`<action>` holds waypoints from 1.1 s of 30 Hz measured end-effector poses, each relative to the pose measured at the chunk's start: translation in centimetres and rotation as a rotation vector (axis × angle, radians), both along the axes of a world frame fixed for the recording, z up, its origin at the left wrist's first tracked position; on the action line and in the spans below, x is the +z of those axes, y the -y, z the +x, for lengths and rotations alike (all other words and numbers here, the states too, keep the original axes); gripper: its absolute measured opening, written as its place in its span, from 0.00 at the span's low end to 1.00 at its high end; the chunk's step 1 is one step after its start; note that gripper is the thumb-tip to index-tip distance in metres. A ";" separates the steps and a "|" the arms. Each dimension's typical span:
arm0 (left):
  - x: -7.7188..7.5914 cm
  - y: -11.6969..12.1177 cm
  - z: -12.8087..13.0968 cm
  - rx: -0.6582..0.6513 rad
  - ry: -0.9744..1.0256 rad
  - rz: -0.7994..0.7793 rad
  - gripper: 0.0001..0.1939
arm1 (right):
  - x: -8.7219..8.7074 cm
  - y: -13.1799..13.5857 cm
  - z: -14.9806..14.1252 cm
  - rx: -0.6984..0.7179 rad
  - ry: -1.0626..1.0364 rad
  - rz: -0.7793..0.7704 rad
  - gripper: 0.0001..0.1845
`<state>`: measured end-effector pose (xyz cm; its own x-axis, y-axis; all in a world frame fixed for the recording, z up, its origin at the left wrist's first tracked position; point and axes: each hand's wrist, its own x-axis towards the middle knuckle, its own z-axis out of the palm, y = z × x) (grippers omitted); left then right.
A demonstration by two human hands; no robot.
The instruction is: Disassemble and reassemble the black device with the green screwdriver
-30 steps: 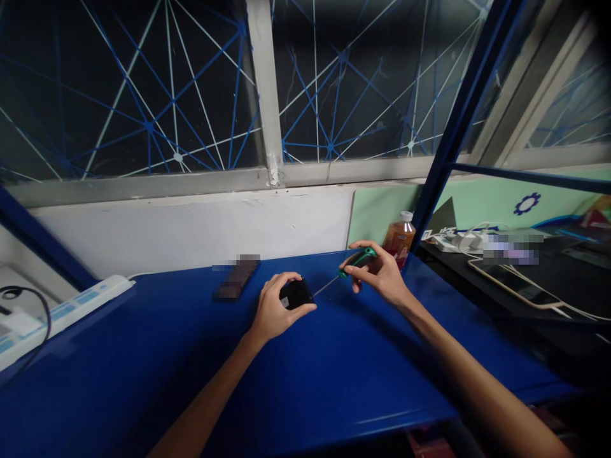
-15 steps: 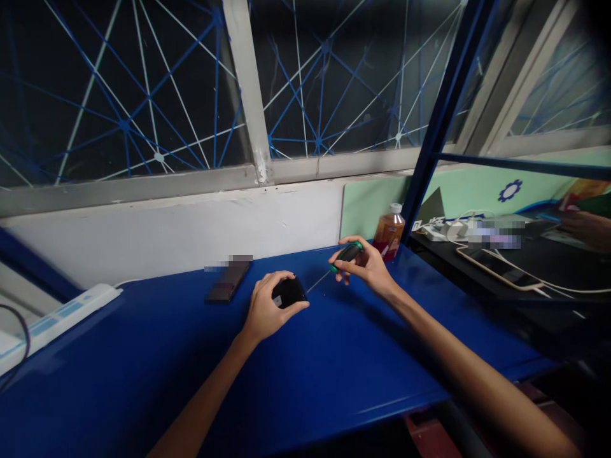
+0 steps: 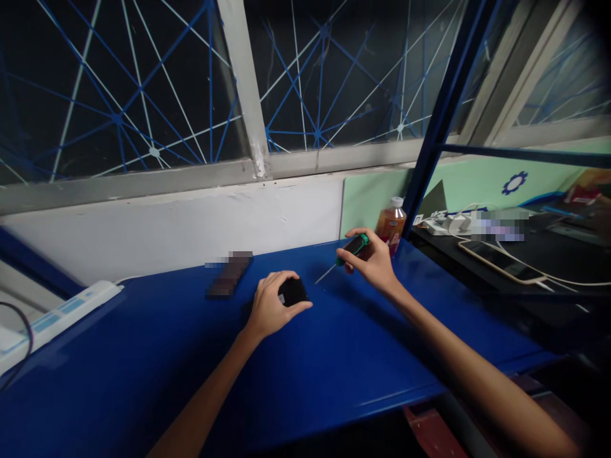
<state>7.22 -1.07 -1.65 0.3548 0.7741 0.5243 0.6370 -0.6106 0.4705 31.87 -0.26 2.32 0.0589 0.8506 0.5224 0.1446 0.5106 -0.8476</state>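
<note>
My left hand [image 3: 273, 304] is closed around a small flat black device [image 3: 294, 292], thumb along its near side and fingers over its far side. Its exact kind does not show; a pale label sits near my palm. My right hand [image 3: 375, 261] grips a screwdriver [image 3: 353, 249] by its black and green handle. The thin metal shaft slants down to the left, its tip slightly apart from the device's right end. A tiny speck lies on the blue table [image 3: 305, 375] close to the tip.
A dark flat object [image 3: 231, 277], partly blurred out, lies behind my left hand. A drink bottle [image 3: 392, 222] stands behind my right hand. At the left is a white power strip [image 3: 62, 321]. Beyond the blue post, a phone [image 3: 501, 261] with cables rests on a black table.
The screwdriver has moved up and right with my right hand, so its tip has come away from the black device's end. My left hand still holds the device in nearly the same place.
</note>
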 end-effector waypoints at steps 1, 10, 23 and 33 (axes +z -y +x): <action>-0.2 0.0 0.1 -0.005 -0.030 -0.008 0.25 | -0.1 -0.1 0.3 -0.052 0.052 0.019 0.21; -0.7 0.3 0.4 -0.094 -0.176 -0.042 0.25 | -1.4 -0.8 0.5 -0.185 0.447 0.128 0.14; -1.0 0.4 0.5 -0.126 -0.205 -0.045 0.25 | -2.0 -0.9 0.2 -0.193 0.490 0.123 0.14; -1.5 0.6 1.5 -0.040 -0.054 0.012 0.11 | -1.0 -0.1 -0.9 -0.002 -0.014 -0.046 0.21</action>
<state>8.68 -1.63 -3.17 0.4131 0.7525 0.5130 0.6363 -0.6414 0.4286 31.02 -0.14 1.29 0.0676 0.8736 0.4819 0.1332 0.4708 -0.8722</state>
